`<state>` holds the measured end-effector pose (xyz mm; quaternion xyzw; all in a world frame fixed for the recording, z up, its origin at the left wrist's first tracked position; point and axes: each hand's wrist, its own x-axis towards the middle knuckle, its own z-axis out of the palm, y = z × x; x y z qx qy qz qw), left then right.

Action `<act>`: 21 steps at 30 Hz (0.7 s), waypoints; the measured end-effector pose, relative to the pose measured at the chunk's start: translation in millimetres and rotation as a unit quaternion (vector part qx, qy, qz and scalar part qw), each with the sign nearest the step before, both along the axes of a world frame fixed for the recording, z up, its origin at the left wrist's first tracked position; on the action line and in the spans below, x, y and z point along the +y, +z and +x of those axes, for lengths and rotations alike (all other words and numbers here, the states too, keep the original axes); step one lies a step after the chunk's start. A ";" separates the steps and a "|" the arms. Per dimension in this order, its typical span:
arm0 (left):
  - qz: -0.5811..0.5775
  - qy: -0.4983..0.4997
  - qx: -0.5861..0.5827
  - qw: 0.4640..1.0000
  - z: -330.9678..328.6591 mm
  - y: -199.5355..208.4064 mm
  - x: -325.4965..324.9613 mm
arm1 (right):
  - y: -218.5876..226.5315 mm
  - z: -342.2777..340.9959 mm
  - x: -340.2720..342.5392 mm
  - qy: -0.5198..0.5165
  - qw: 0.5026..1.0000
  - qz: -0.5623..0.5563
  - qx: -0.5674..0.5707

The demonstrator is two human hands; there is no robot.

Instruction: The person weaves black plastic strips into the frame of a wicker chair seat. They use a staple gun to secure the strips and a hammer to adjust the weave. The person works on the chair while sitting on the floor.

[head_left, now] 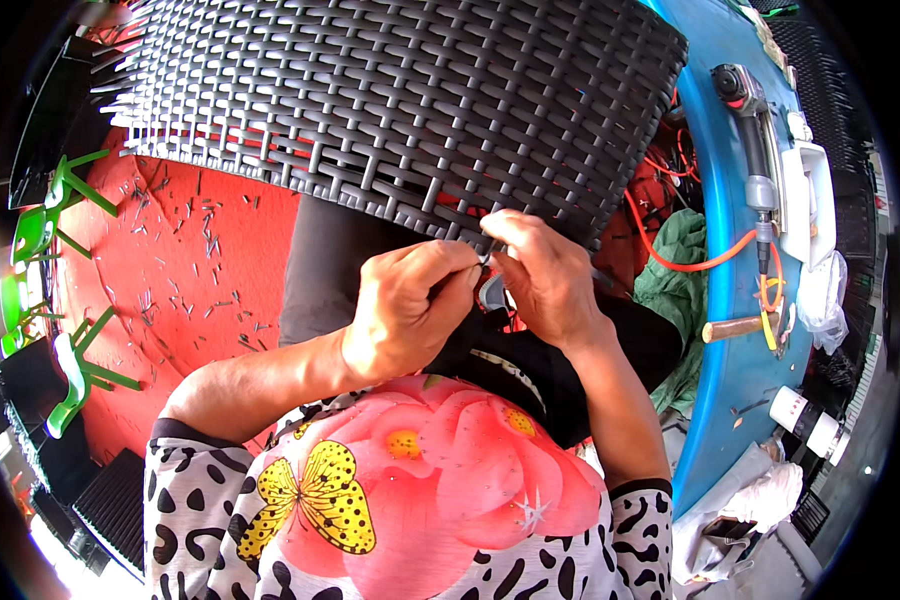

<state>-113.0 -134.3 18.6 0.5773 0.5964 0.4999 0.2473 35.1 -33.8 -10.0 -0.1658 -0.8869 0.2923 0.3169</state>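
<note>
A large dark grey woven panel of plastic wicker [400,95] stretches across the upper middle, its near edge above my lap. At that edge my left hand [415,295] is closed in a pinch, with the thumb and fingertips pressed together. Just beside it, my right hand [548,280] is closed as well, the fingers curled at the panel's near corner. Between the fingertips a small dark strand end shows, seemingly a strip of the wicker. Most of what the fingers grip is hidden by the hands.
On the right stands a blue table [725,400] with a pneumatic tool [760,190], an orange air hose [695,267], a wooden-handled tool [732,328] and a white tray [808,200]. Dark scraps [210,230] litter the red floor [170,330]. Green-legged chairs [70,375] stand left; green cloth [675,270] hangs by the table.
</note>
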 end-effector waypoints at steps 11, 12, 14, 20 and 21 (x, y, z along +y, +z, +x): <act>-0.288 -0.119 0.253 0.916 -24.9 -17.0 20.3 | 16.3 -7.4 -9.0 -0.114 0.971 -0.164 -0.133; -0.281 -0.136 0.226 0.923 -27.5 -19.5 22.4 | 19.4 -10.2 -7.8 -0.111 0.971 -0.144 -0.155; -0.266 -0.172 0.171 0.933 -34.3 -27.8 31.3 | 26.8 -13.6 -2.6 -0.108 0.966 -0.102 -0.212; -0.443 -0.156 -0.177 0.865 -39.2 -10.8 39.7 | 26.9 -21.3 8.7 -0.099 0.954 -0.102 -0.263; -0.432 -0.135 -0.208 0.867 -36.2 -11.0 35.6 | 24.4 -20.2 7.9 -0.101 0.960 -0.105 -0.241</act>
